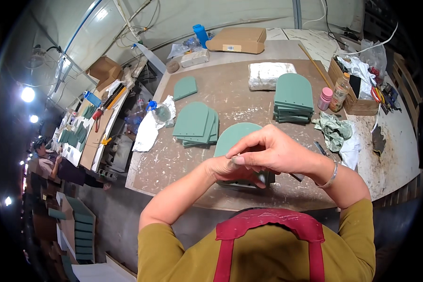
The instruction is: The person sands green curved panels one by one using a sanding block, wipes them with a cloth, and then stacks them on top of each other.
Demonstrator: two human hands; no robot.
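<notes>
My two hands meet above a green round-topped panel (235,135) at the near middle of the table. My right hand (272,149) is closed, thumb and forefinger pinched together over the left; whatever is between the tips is too small to make out. Beneath it, my left hand (224,170) is curled, its fingers partly covered, and what it holds is hidden. The panel's lower part lies behind my hands. To the left sits a stack of similar green panels (192,120) with a single panel (185,87) beyond it. A taller stack (293,91) stands at the right.
A white wrapped block (270,75) lies near the right stack. Beside that are a pink jar (325,98), a bottle (340,92), a crumpled green cloth (334,130) and a tool box (362,104). A cardboard box (237,40) lies at the back. Another person (51,162) sits far left.
</notes>
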